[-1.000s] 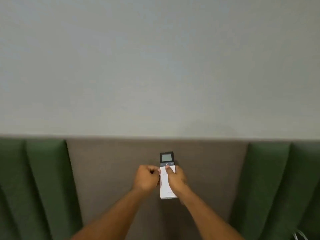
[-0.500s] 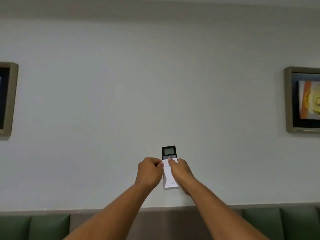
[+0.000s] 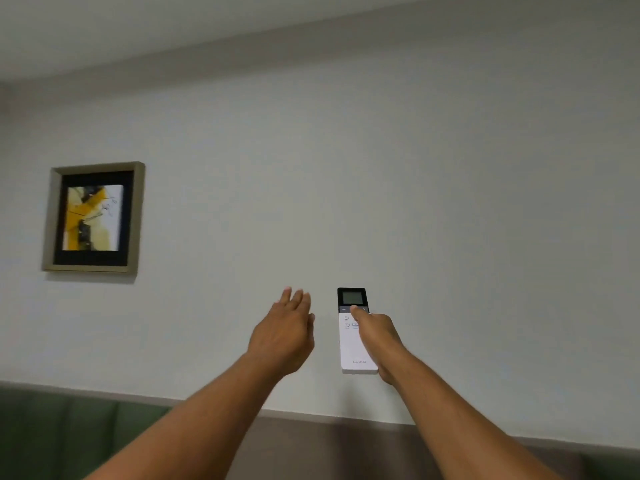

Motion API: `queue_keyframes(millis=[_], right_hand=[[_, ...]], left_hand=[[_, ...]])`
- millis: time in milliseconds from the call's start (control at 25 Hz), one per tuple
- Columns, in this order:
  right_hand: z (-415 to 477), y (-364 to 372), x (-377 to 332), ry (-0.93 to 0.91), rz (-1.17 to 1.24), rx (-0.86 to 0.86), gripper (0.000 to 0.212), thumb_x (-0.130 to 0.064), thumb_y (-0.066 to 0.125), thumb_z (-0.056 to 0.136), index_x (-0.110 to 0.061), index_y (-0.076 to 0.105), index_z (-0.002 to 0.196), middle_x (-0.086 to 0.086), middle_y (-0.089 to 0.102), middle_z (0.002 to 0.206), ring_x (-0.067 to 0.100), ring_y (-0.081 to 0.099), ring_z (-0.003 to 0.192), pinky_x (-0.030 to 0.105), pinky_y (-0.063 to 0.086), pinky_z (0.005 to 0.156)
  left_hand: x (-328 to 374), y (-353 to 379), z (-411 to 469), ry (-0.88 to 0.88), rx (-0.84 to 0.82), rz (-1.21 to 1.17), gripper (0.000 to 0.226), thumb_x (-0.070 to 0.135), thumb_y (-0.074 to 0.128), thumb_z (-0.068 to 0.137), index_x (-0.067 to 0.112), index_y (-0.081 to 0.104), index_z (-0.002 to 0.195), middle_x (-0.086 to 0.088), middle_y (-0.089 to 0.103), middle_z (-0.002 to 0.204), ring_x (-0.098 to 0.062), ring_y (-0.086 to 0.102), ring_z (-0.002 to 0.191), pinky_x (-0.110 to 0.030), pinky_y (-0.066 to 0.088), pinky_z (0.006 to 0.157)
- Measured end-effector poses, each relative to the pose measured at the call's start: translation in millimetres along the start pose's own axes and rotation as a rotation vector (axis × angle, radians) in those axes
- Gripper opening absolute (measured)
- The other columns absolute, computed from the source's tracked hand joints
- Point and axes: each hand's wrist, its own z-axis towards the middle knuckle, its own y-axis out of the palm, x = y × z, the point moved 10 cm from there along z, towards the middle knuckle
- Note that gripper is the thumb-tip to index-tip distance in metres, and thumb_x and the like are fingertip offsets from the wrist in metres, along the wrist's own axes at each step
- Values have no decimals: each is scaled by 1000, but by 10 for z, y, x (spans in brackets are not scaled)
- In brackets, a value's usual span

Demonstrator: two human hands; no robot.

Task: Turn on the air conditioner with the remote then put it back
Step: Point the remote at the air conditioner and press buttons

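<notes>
A slim rectangular remote (image 3: 355, 332) is held upright in the right hand (image 3: 375, 336), raised in front of a pale, smooth wall (image 3: 381, 168). Its lower body is white plastic with small round buttons and a faint logo near the bottom edge; its top is a black panel with a small grey screen. The fingers are wrapped behind the casing, and the thumb is laid across the front, its tip set at the row of buttons just under the screen; whether a button is pressed cannot be told. The left hand (image 3: 284, 336) is held just beside the remote, apart from it, with fingers extended and loosely together, holding nothing. A square picture (image 3: 93, 218) in a dull metallic frame is hung to the left. Padded green and grey panels (image 3: 86, 434) are seen along the bottom.
</notes>
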Motion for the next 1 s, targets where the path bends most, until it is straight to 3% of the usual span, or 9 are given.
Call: queue_keyframes(millis=[240,480,640,800,1000], right_hand=[[-537,1686,-411,-2,91,-333,27,-37,54,90,-13,64,83,5,68,73,23,64,57,23,45,50],[-2293,3859,-1078,-40,157,-794,27,-34,54,87,-10,65,88,6,67,67,23,64,51,19,47,44],[-3881,4826,-1565,-48,273,-1070,24,-30,54,83,-11,69,86,5,70,66,25,65,55,25,51,54],[-5417,5281,-2024,-90,311,-1304,30,-28,53,78,-9,70,92,8,69,78,26,62,65,30,46,63],[-6576,5478,-2452,-121,343,-1463,20,-30,55,79,-13,65,83,6,63,73,24,57,59,26,42,57]], left_hand=[[-1466,-1313,-763,-294,6,318,60,42,14,101,12,8,153,-5,7,163,-20,0,150,-35,6,118],[-2505,-3469,-2292,-610,41,619,59,39,15,102,11,7,153,-5,4,164,-18,-1,150,-34,4,119],[-2629,-4885,-3453,-800,56,810,59,38,15,102,10,8,153,-6,5,164,-18,0,150,-34,5,119],[-2417,-6166,-4546,-1001,64,987,58,37,15,102,9,10,153,-7,7,163,-19,1,150,-36,7,120],[-2105,-7090,-5171,-1102,101,1111,58,36,14,102,10,9,153,-6,7,164,-19,1,150,-35,6,120]])
